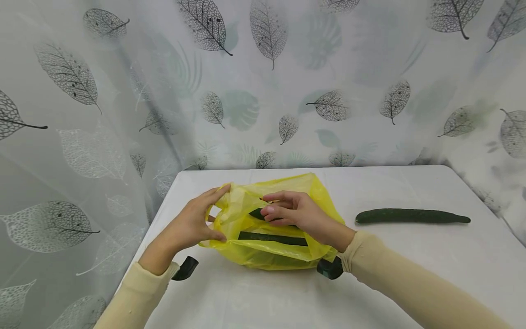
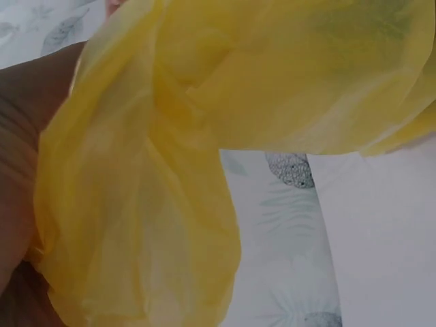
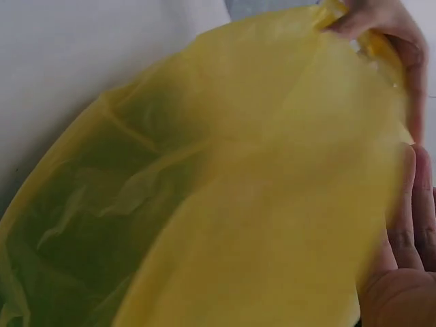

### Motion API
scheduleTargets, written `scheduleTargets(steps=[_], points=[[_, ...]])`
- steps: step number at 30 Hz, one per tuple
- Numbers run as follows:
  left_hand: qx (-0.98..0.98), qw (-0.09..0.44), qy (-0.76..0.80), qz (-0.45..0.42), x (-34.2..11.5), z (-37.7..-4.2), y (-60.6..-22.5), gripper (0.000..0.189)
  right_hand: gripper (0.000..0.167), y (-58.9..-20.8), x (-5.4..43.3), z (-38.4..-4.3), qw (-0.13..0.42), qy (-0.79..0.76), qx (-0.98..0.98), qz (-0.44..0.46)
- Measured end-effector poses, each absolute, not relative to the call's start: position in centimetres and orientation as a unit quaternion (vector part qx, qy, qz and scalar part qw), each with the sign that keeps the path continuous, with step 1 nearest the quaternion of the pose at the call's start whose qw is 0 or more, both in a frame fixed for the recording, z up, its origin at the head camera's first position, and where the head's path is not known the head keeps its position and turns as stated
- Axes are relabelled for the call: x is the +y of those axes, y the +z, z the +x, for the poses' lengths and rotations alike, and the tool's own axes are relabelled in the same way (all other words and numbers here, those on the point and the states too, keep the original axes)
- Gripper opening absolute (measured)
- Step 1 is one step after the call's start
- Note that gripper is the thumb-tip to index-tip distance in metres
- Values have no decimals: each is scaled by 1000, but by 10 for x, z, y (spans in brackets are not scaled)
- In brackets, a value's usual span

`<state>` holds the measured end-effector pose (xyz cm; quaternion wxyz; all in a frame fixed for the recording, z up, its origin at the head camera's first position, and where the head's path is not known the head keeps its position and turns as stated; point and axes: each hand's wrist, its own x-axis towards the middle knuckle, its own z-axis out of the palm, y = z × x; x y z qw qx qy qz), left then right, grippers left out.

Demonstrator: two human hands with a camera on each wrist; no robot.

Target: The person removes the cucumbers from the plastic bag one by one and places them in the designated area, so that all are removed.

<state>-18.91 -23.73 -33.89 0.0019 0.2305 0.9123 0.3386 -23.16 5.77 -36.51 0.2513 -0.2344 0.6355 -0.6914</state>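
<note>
A yellow plastic bag (image 1: pixel 267 261) lies on the white table with its mouth facing me. My left hand (image 1: pixel 191 222) grips the bag's left edge, thumb low and fingers high, spreading the mouth. Inside lies a long dark green cucumber (image 1: pixel 273 238); behind it shows the end of a second cucumber (image 1: pixel 257 213), partly covered by my right hand (image 1: pixel 297 212). That hand is over the bag's mouth with loosely bent fingers and nothing visible in its grasp. In the right wrist view, green shapes show through the bag (image 3: pixel 272 170). Yellow plastic fills much of the left wrist view.
Another cucumber (image 1: pixel 412 216) lies lengthwise on the right side of the white table (image 1: pixel 411 260). A leaf-printed curtain (image 1: pixel 246 91) hangs behind and to the sides of the table. A dark wrist device (image 1: pixel 330 268) sits beneath the right wrist, close to the bag.
</note>
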Motion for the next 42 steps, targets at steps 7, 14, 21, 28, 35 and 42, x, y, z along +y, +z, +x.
scheduleTargets(steps=[7,14,21,28,35,42], points=[[907,21,346,238,-237,-186,-339,124,38,-385,49,-232,233,-639,691,-246],[905,28,345,246,-239,-185,-341,124,30,-402,46,-234,199,-573,753,-255],[904,25,349,246,-239,-183,-343,123,25,-415,43,-237,160,-497,816,-250],[902,18,351,252,-238,-183,-343,122,28,-430,42,-241,140,-439,849,-258],[900,22,350,259,-236,-184,-342,121,24,-441,39,-243,137,-402,864,-269],[903,24,345,254,-236,-184,-341,120,26,-444,37,-243,142,-385,877,-251]])
